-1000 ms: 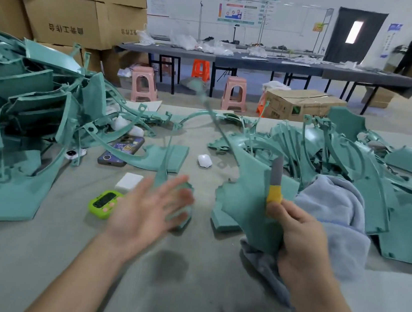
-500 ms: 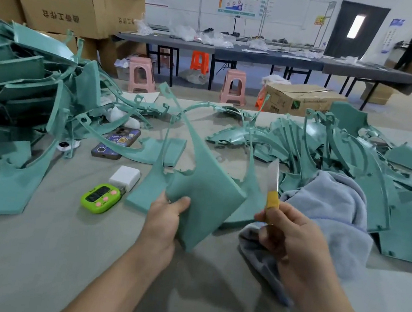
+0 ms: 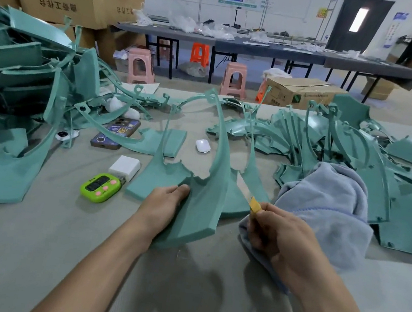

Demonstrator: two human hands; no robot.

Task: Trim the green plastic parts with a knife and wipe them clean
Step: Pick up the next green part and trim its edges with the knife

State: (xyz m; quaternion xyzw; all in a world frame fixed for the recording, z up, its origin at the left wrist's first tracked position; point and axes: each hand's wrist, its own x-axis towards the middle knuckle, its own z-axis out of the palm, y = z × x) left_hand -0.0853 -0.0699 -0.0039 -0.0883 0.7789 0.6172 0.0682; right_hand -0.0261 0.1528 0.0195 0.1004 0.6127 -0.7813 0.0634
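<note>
Your left hand (image 3: 164, 202) grips the curved green plastic part (image 3: 200, 207) by its broad near end, on the table (image 3: 57, 241) at centre. It looks light and stiff with thin arms, so hold it by the base. Your right hand (image 3: 280, 239) pinches the knife (image 3: 246, 192). The part now sits lower than half a second ago, and the blade is closer to it.

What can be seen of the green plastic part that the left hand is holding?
The green plastic part is teal, matte and looks like stiff moulded plastic. Its broad, thick-edged base lies near the person and narrows into a long curved arm that rises away to a small tab. Its upper left edge is ragged. It is tilted over the table. The left hand grips its left edge. The knife in the right hand is beside its right edge; contact cannot be told.
</note>
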